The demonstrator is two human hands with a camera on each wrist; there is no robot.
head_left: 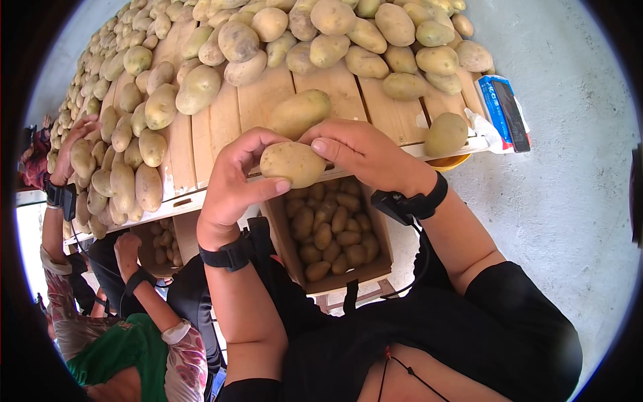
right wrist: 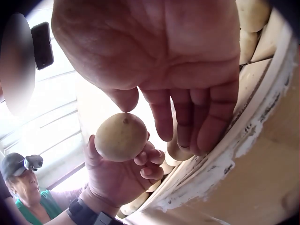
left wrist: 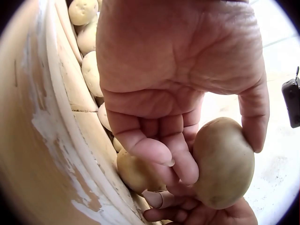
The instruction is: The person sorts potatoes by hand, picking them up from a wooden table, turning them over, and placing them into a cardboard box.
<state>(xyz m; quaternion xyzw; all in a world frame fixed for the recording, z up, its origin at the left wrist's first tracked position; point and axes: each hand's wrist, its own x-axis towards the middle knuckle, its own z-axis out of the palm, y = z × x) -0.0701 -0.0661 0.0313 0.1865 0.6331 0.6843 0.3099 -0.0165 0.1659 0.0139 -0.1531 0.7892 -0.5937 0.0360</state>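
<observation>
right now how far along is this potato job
Done: the box under the table edge is partly filled with potatoes. In hand: the left hand grips one potato, the right hand touching it. Left: a large pile covers the wooden table.
</observation>
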